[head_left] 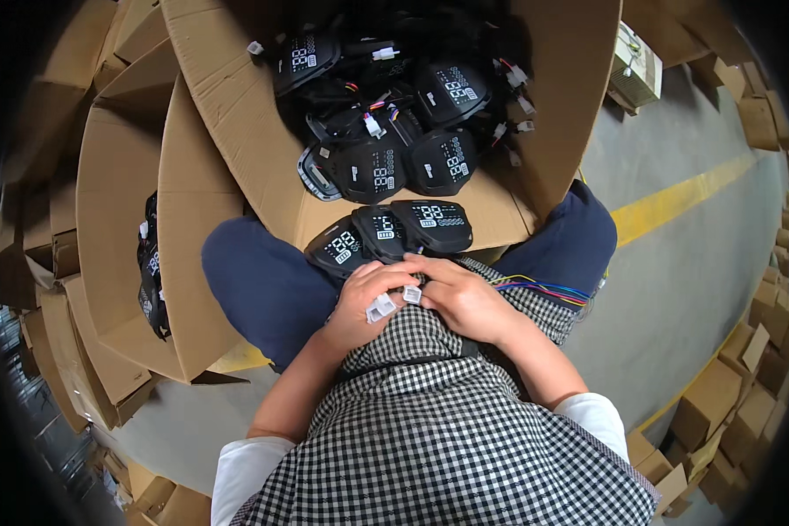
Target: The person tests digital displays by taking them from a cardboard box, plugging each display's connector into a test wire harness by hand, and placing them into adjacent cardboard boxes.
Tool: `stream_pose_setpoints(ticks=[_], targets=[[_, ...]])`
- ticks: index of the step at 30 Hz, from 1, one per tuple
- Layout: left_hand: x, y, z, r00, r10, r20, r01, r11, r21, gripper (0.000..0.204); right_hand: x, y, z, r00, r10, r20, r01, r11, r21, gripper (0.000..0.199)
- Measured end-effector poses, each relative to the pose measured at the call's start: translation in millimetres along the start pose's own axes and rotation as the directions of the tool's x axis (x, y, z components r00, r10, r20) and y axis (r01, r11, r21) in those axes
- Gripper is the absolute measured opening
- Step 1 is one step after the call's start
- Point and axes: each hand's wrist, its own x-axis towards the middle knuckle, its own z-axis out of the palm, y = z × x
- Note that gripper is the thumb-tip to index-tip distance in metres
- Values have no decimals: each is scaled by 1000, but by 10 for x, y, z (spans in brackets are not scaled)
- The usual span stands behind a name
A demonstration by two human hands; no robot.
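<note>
Two white connectors [394,301] pinched between left hand [368,302] and right hand [465,298], three black display units [390,235] just above.

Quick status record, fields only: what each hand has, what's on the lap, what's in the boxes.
left hand: on a white connector, fingers curled over it
right hand: at a second white connector, touching the left hand
lap: three black display units side by side, screens up
coloured wires: lying across the right thigh
front carton: open, holds a heap of the same black display units with wired plugs
left carton: open, a few black units at its inner wall
floor: grey, with a yellow line
</note>
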Motion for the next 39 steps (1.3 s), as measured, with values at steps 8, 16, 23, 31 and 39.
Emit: stream_pose_setpoints(ticks=[8, 16, 23, 31, 39], targets=[[-58, -10, 48, 998, -57, -15, 56, 998, -39, 19, -130, -358, -119, 737, 665, 120, -607, 573, 551, 21], [-91, -8, 127, 989, 25, -146, -1, 988, 157, 25, -174, -383, 91, 603, 735, 312, -486, 28, 874, 27], [-134, -8, 63, 1000, 23, -8, -21, 986, 167, 26, -192, -142, 56, 553, 638, 536, -690, -11, 724, 24], [-25, 80, -77, 902, -266, 341, 210, 958, 193, 22, -63, -25, -60, 737, 502, 452, -653, 701, 286, 25], [-118, 53, -30, 943, -280, 180, 289, 957, -20, 24, 510, 1583, -318, 337, 913, -228, -655, 401, 640, 16]])
